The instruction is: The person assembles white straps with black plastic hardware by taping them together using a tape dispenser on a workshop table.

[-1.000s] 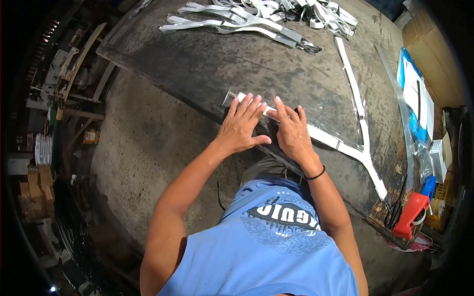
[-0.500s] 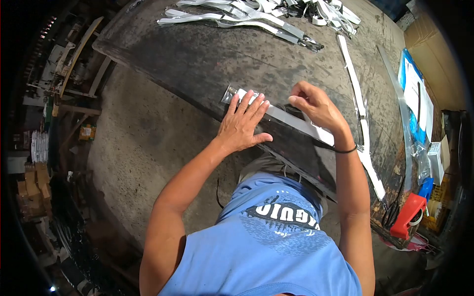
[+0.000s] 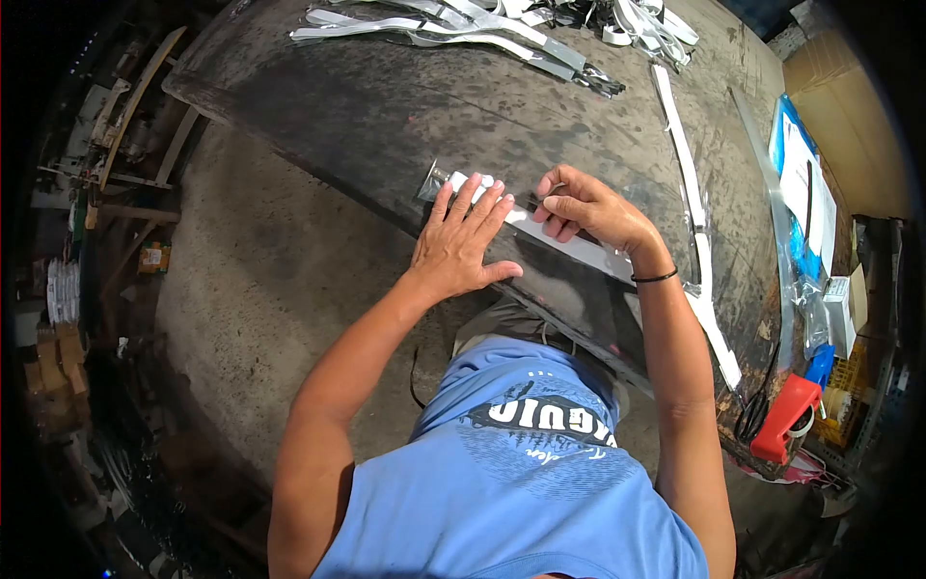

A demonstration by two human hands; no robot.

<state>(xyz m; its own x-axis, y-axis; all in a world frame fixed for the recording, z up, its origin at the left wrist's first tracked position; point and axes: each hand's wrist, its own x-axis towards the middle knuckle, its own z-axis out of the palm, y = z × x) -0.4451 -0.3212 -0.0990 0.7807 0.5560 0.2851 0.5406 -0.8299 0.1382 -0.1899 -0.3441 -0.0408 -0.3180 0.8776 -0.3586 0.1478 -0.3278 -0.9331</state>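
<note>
A long white flat strip (image 3: 579, 247) lies along the near edge of the dark worktable (image 3: 367, 125), with a clear plastic end (image 3: 431, 181) sticking out at its left. My left hand (image 3: 455, 241) rests flat on the strip's left part, fingers spread and thumb out to the side. Just to the right, my right hand (image 3: 600, 210) is over the strip with thumb and index finger pinched together. A small dark bit shows by those fingertips, but I cannot make out what it is. My right wrist and forearm cover the strip's right end.
Several white strips in clear plastic (image 3: 463, 34) are heaped at the table's far side. Another long white strip (image 3: 687, 179) runs down the right. Beyond it are a blue-and-white packet (image 3: 803, 183), a cardboard box (image 3: 839, 116) and a red tape dispenser (image 3: 786, 420).
My right hand has moved left along the strip, closer to my left hand. My left hand stays flat on the strip. The whole view has shifted slightly.
</note>
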